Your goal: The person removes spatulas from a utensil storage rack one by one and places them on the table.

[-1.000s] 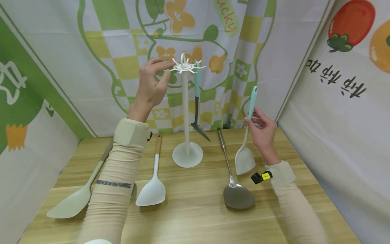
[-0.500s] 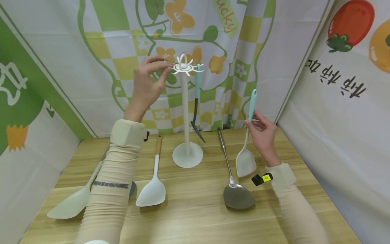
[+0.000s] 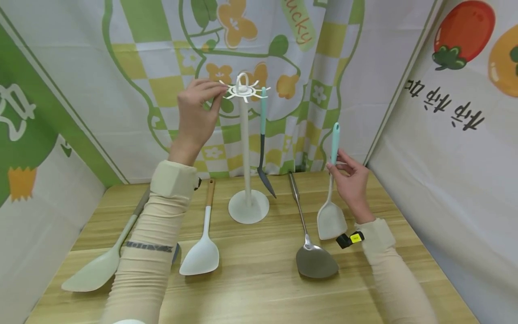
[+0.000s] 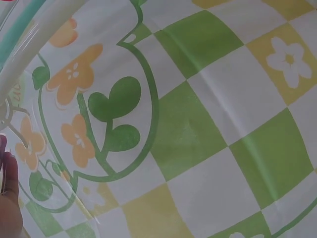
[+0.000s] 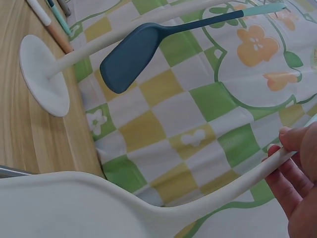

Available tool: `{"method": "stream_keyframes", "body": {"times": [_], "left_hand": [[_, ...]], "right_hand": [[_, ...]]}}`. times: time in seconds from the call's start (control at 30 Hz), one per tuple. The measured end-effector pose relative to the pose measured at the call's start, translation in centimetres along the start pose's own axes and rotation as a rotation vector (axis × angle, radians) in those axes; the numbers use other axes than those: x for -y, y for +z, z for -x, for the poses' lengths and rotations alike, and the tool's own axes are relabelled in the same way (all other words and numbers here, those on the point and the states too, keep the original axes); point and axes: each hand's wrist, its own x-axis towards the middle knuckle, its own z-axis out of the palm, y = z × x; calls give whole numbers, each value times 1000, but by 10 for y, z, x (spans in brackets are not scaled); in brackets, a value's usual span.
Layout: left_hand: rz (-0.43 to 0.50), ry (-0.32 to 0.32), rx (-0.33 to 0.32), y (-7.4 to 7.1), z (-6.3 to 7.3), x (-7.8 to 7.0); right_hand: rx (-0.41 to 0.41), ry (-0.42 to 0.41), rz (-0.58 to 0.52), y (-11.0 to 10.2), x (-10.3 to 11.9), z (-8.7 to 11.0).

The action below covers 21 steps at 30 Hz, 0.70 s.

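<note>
My left hand [image 3: 198, 112] pinches a hook at the left side of a white utensil rack's top ring [image 3: 243, 91]. The rack has a slim white pole and a round base [image 3: 248, 207]. From a right-hand hook hangs a dark-bladed spatula [image 3: 262, 148] with a mint handle; its dark blue blade [image 5: 131, 57] is plain in the right wrist view. My right hand [image 3: 351, 180] grips a white spatula [image 3: 332, 220] near the bottom of its mint handle, blade downward. In the left wrist view only the fingers [image 4: 11, 178] show, at the left edge.
On the wooden table [image 3: 251, 288] lie a steel wok spatula [image 3: 317, 261], a white spatula with a wooden handle [image 3: 201, 256] and a pale green spatula [image 3: 95, 271]. A blue item [image 3: 176, 253] is mostly hidden behind my left sleeve. A patterned curtain [image 3: 170, 85] hangs behind.
The rack's top has turned slightly, and the hanging spatula has swung round a little with it. My left fingers have closed on a hook. The right hand's spatula has come down slightly.
</note>
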Motion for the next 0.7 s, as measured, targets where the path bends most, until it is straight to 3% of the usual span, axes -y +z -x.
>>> {"method": "stream_keyframes", "body": {"times": [0.27, 0.5, 0.7], "left_hand": [[-47, 2, 33, 0, 1, -6], [-65, -80, 99, 0, -1, -11], [-72, -102, 106, 0, -1, -14]], "right_hand": [[38, 17, 46, -2, 15, 5], [25, 50, 47, -11, -12, 2], [24, 9, 79, -17, -22, 2]]}}
